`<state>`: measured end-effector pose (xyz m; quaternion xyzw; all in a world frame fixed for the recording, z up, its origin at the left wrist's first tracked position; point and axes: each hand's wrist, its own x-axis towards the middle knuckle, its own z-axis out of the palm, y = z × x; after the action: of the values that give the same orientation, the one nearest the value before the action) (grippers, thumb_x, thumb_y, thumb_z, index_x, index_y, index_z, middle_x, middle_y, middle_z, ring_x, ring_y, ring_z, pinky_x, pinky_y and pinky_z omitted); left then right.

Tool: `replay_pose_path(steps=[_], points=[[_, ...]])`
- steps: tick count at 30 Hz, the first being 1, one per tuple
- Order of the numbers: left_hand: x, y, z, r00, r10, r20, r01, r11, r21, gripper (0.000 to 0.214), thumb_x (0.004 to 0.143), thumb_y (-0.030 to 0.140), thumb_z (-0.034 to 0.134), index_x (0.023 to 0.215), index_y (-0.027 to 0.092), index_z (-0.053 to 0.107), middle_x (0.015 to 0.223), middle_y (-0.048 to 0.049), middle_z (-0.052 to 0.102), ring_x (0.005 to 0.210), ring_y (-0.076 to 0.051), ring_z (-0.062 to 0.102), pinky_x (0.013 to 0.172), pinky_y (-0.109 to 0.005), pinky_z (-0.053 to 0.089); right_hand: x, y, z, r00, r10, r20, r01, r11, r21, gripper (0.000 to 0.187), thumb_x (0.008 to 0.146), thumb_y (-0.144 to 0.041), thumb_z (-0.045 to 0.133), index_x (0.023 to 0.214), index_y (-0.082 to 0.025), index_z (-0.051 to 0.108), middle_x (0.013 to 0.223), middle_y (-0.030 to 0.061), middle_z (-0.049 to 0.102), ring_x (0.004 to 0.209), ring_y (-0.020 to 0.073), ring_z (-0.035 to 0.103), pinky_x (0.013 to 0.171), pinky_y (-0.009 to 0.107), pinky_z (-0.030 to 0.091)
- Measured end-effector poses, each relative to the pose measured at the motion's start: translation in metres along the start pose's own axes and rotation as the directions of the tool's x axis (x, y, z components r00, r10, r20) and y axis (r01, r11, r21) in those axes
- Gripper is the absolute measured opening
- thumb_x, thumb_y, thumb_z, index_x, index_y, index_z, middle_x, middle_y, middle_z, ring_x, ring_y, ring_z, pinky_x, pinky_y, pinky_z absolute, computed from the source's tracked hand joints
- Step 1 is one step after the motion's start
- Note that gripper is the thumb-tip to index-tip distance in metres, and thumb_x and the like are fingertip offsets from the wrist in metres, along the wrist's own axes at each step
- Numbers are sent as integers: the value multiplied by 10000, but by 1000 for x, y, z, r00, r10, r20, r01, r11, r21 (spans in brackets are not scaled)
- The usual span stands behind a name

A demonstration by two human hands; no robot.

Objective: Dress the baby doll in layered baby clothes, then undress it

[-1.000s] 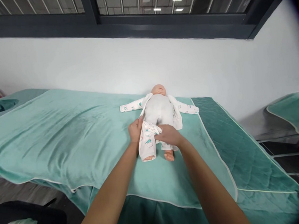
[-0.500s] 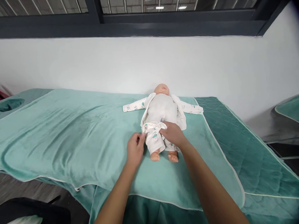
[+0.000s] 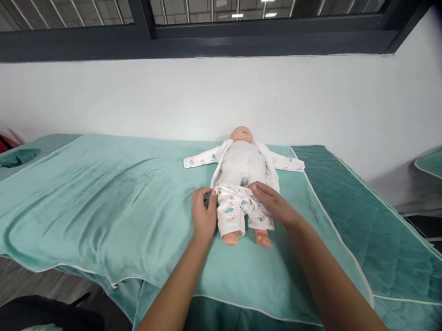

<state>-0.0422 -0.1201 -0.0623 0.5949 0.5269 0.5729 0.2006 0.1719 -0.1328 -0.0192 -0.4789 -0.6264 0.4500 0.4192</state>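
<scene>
A baby doll (image 3: 243, 162) lies on its back on a light green blanket (image 3: 148, 199), its head toward the wall and its bare feet toward me. It wears an open white jacket (image 3: 202, 157) with printed cuffs, the arms spread wide. White printed pants (image 3: 232, 209) cover its legs, with the waistband bunched at the thighs. My left hand (image 3: 204, 210) pinches the waistband at its left end. My right hand (image 3: 270, 200) is closed on the waistband at its right side; the fingertips are partly hidden.
A darker green quilted cover (image 3: 375, 221) lies under the blanket on the bed, which has a face hole (image 3: 18, 157) at the far left. Behind is a white wall (image 3: 147, 97) below a dark window frame (image 3: 259, 40). A black chair (image 3: 77, 316) with cloth on it stands at lower left.
My right hand has moved right along the waistband, from the middle to the doll's other side. The pants now sit wider across both legs. My left hand stays at the left edge.
</scene>
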Motion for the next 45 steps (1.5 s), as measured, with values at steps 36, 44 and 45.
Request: replay_pose_path(steps=[36, 44, 45], points=[[129, -64, 57, 854, -90, 513, 209, 961, -179, 373, 829, 342, 618, 1171, 194, 600, 1114, -74, 692, 993, -195, 627, 887, -316, 462, 77, 96, -68, 819, 20, -573, -140, 976, -166, 373, 709, -337, 664, 1055, -215, 594, 1044, 81, 711, 937, 231, 662, 919, 431, 496], [132, -60, 57, 802, -121, 585, 312, 920, -238, 532, 794, 318, 646, 1285, 148, 530, 1037, -85, 694, 901, -195, 641, 810, -326, 486, 83, 101, -72, 874, -17, -486, 21, 1000, 4, 541, 664, -306, 657, 1175, -199, 515, 993, 59, 688, 832, 181, 653, 845, 376, 525], [132, -61, 59, 816, -110, 567, 303, 918, -258, 544, 782, 308, 658, 1283, 148, 523, 1120, -108, 678, 981, -207, 635, 875, -346, 481, 83, 101, -72, 873, -22, -487, 35, 999, 18, 567, 656, -312, 669, 1187, -200, 505, 1059, 76, 681, 885, 186, 656, 876, 381, 516]])
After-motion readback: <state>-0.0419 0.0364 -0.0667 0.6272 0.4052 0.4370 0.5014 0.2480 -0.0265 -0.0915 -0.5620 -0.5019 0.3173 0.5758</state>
